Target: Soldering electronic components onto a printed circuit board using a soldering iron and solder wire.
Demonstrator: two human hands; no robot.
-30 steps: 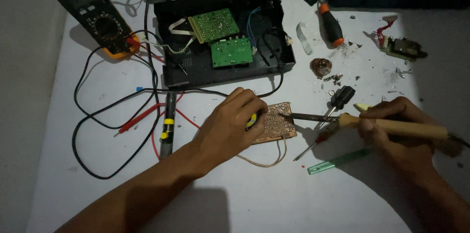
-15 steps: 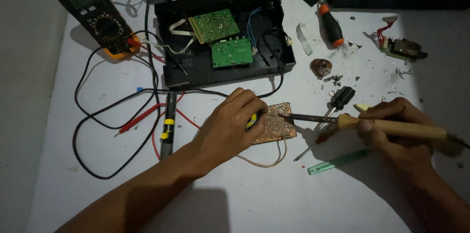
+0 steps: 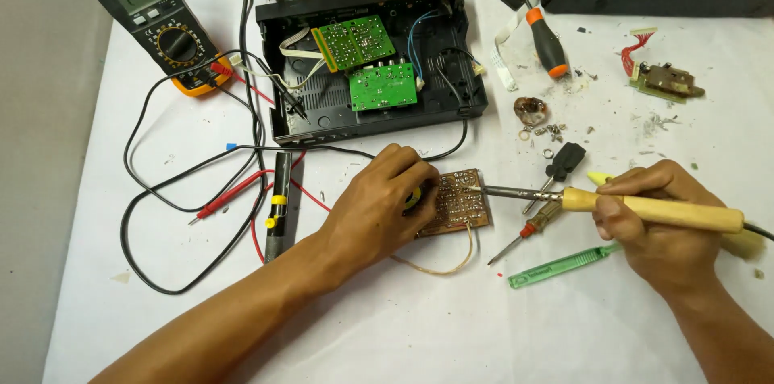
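Brown board: small circuit board (image 3: pixel 461 202) lies near the middle of the white tabletop (image 3: pixel 419 327), solder side up.
Left hand: left hand (image 3: pixel 379 206) presses on the board's left edge, fingers together on it, pinning it flat.
Right hand: right hand (image 3: pixel 657 227) has its fingers clamped round the wooden handle of a soldering iron (image 3: pixel 613 206).
Iron tip: touching the board's right edge.
Progress: judged mid-soldering; which joints are finished is too small to tell.
Far side: open black case (image 3: pixel 371 61) with two green boards, yellow multimeter (image 3: pixel 161 21) far left.
Right of board: screwdrivers, green plastic tool (image 3: pixel 564 265).
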